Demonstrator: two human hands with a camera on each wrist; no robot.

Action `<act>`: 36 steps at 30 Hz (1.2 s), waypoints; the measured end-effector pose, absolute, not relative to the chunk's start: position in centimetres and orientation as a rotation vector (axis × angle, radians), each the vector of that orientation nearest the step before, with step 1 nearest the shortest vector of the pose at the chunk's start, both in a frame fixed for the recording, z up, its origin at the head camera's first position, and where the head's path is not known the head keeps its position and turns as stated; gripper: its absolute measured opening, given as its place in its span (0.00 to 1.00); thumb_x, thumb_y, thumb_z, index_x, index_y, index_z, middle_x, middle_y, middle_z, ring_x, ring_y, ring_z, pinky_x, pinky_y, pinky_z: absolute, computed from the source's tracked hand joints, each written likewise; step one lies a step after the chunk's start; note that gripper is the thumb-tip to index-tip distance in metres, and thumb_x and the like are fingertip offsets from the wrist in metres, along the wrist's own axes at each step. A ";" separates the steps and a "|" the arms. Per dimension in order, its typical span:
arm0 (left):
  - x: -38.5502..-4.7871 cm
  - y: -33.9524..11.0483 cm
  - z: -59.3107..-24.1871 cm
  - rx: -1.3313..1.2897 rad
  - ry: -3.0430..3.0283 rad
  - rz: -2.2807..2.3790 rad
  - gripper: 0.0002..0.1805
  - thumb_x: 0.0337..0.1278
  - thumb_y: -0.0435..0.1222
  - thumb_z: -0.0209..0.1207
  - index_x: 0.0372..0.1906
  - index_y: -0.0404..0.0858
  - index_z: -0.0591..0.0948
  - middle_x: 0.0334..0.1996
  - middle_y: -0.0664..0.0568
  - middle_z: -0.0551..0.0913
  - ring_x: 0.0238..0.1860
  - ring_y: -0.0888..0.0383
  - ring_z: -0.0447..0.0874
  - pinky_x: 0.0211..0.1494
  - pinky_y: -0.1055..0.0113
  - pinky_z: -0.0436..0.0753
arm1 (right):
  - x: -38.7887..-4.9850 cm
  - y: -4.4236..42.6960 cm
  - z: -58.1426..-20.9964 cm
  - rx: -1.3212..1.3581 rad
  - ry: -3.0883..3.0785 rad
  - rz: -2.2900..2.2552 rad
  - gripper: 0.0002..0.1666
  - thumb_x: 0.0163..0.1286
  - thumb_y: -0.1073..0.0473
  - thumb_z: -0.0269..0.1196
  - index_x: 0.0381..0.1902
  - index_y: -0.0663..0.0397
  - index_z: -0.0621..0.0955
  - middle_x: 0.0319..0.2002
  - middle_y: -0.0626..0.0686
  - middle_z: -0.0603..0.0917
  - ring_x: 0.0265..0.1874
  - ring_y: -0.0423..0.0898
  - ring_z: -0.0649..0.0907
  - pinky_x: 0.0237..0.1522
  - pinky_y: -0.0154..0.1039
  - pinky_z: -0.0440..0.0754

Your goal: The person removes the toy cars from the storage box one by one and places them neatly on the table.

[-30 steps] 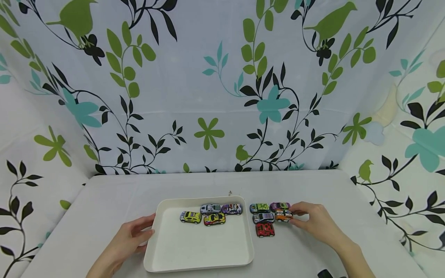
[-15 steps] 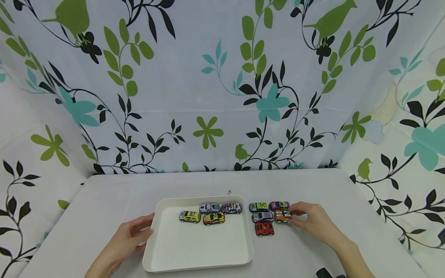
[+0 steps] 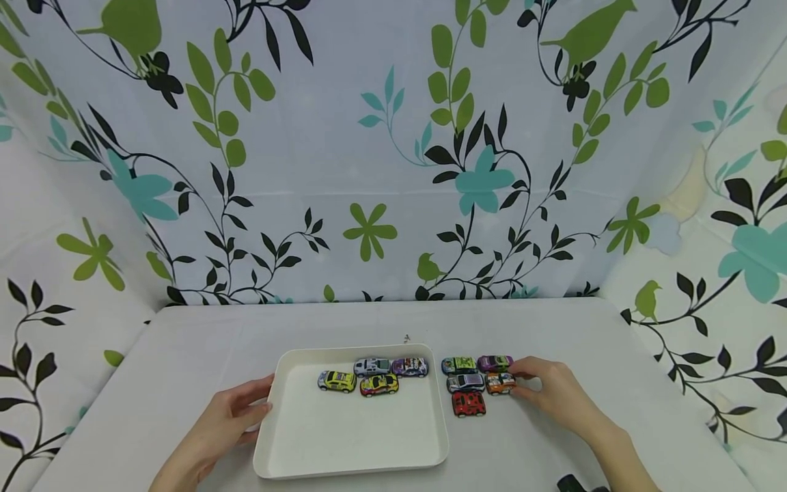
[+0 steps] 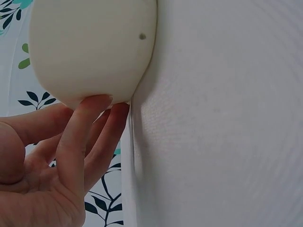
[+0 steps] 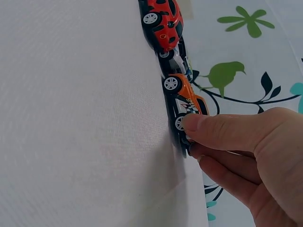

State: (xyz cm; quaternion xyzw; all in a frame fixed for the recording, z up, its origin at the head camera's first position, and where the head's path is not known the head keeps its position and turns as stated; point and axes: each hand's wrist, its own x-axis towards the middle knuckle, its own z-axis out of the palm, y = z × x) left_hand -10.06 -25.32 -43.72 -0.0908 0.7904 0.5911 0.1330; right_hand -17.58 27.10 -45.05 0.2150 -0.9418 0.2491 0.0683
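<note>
The rear and sides are closed off by pale fabric [image 3: 320,150] printed with green birds, black sprigs and turquoise flowers. Before it is set a wide table with a white surface [image 3: 209,355]. On this, an off-white rectangular plastic tray with rounded corners [image 3: 350,437] is placed.

With twelve o'clock taken as straight away from the person, the tray is gripped at its nine o'clock edge by the left hand [image 3: 230,417], thumb and fingers set narrowly against the rim. Beyond the tray's three o'clock side, a small orange toy car with black-and-white markings [image 3: 501,383] is pinched at its three o'clock end by the right hand [image 3: 559,389]; whether its weight is borne by the table cannot be told.

Near the right forearm, a black object [image 3: 572,484] is cut off by the lower edge.

Around the orange car, a purple toy car [image 3: 494,363] is seen at twelve o'clock, a green patterned one [image 3: 459,365] at ten, a silver striped one [image 3: 466,383] at nine and a red black-spotted one [image 3: 469,404] at eight. Inside the tray, toward twelve o'clock, a silver-grey car [image 3: 371,367] and a white-and-purple one [image 3: 410,367] are lined up; nearer the person are placed a yellow-green car [image 3: 337,381] and, at its three o'clock, a yellow-and-red one [image 3: 379,385].
</note>
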 end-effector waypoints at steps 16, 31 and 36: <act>-10.0 -25.3 -43.7 -0.275 2.292 1.713 0.31 0.68 0.34 0.60 0.73 0.34 0.67 0.70 0.33 0.68 0.58 0.47 0.82 0.47 0.55 0.88 | -17.5 26.9 -45.1 0.656 -2.820 0.703 0.17 0.52 0.66 0.77 0.40 0.48 0.87 0.40 0.44 0.88 0.38 0.44 0.86 0.41 0.45 0.87; -10.0 -25.3 -43.7 -0.249 2.299 1.711 0.31 0.68 0.33 0.60 0.73 0.33 0.66 0.70 0.32 0.68 0.59 0.46 0.81 0.48 0.54 0.88 | -17.5 26.8 -45.1 0.623 -2.807 0.683 0.16 0.51 0.65 0.78 0.37 0.46 0.87 0.38 0.42 0.88 0.36 0.42 0.85 0.40 0.44 0.87; -10.1 -25.3 -43.6 -0.237 2.299 1.708 0.31 0.68 0.34 0.60 0.73 0.33 0.66 0.70 0.32 0.68 0.59 0.46 0.81 0.47 0.55 0.88 | -17.5 26.8 -45.2 0.629 -2.791 0.675 0.16 0.50 0.65 0.78 0.36 0.46 0.87 0.37 0.42 0.88 0.36 0.42 0.85 0.39 0.44 0.87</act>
